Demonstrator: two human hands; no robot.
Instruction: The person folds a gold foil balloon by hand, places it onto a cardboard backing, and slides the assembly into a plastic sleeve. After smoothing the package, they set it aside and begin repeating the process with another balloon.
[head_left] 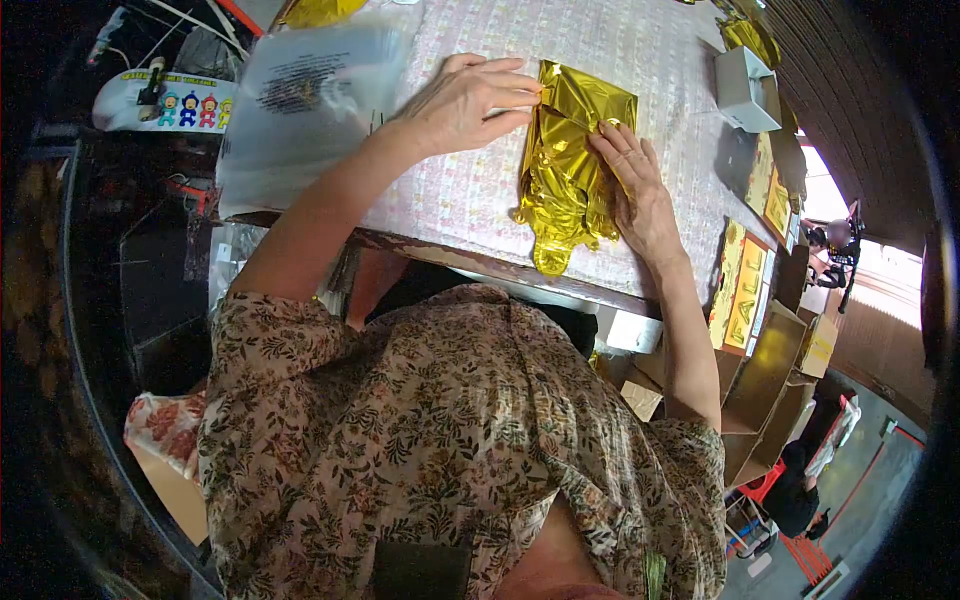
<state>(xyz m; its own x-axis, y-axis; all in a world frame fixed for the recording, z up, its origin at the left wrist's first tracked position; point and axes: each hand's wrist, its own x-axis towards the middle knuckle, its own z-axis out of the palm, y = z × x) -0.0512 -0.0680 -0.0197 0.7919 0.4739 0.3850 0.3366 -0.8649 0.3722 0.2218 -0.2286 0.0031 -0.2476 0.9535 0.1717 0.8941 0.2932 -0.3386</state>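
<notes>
A shiny gold foil balloon point(570, 150), deflated and folded flat, lies on the table near its front edge. Its upper part is a smooth rectangle, while the lower part is crumpled and ends in a rounded tab. My left hand point(470, 103) reaches in from the left with fingers stretched out, fingertips touching the foil's upper left edge. On the other side, my right hand point(640, 195) rests along the right edge, its extended fingers lying on the foil.
Clear plastic bags point(310, 110) are stacked at the table's left. The table point(470, 200) has a pale patterned cover. A white box point(747, 90) stands at the right, near more gold foil point(750, 40). Boxes with a FALL label point(745, 295) line the right side. A person point(842, 240) is farther back.
</notes>
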